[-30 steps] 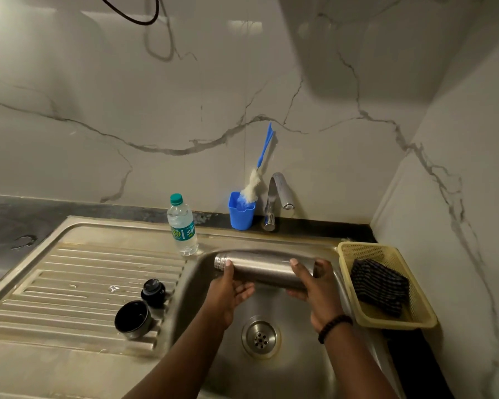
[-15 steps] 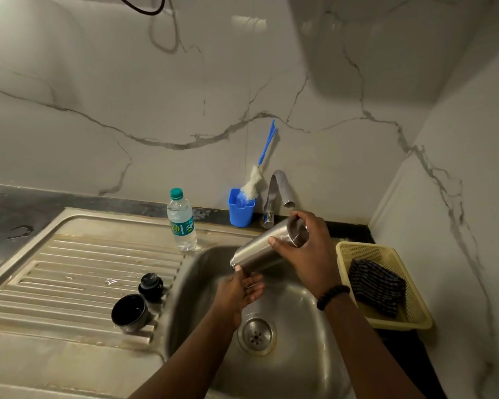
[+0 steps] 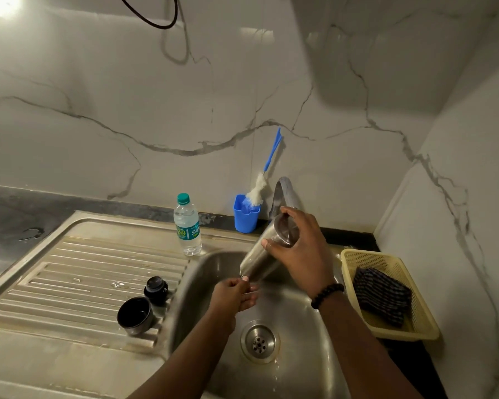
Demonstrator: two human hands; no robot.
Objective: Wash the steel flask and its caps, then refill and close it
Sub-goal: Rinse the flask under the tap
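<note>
Right hand point(image 3: 298, 249) wrapped round the bottom end of the steel flask point(image 3: 264, 254), gripping it tight. Flask tipped upside down and slanted, mouth pointing down into the sink bowl point(image 3: 297, 312). Left hand point(image 3: 232, 295) cupped just under the mouth, fingertips touching the rim, fingers loose and not gripping anything. Drain point(image 3: 260, 342) below both hands. Tap point(image 3: 281, 194) right behind the gripping hand. Blue cup point(image 3: 246, 216) with a bottle brush point(image 3: 264, 175) just left of the tap. Plastic water bottle point(image 3: 187, 226) with a green cap standing further left. Black inner cap point(image 3: 155, 288) and steel cup cap point(image 3: 136, 315) lying side by side on the draining board point(image 3: 78, 272), well left of the flask. Yellow basket point(image 3: 415, 329) with a dark checked cloth point(image 3: 382, 295) to the right of the gripping arm.
</note>
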